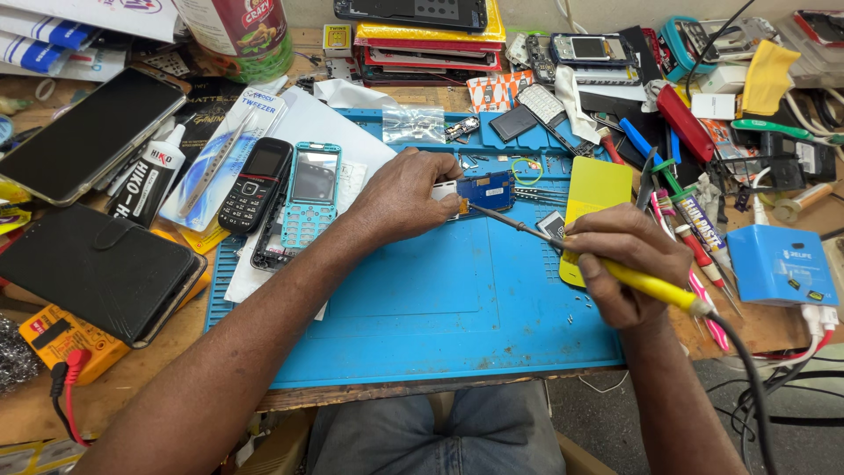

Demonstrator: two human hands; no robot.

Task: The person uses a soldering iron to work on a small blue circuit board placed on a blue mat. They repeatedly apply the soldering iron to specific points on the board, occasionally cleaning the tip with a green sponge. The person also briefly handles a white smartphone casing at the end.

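On the blue work mat [422, 308], the left hand [406, 195] presses its closed fingers on the small blue circuit board [485, 190] lying near the mat's top edge, while the right hand [626, 264] grips the yellow-handled soldering iron [651, 286], whose tip touches the board.

Bright, even overhead light — soft shadows, sharp focus, slight wide-angle bending at edges

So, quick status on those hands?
Left hand pinning blue circuit board on mat. Right hand gripping yellow soldering iron, tip at board. Nothing between them.
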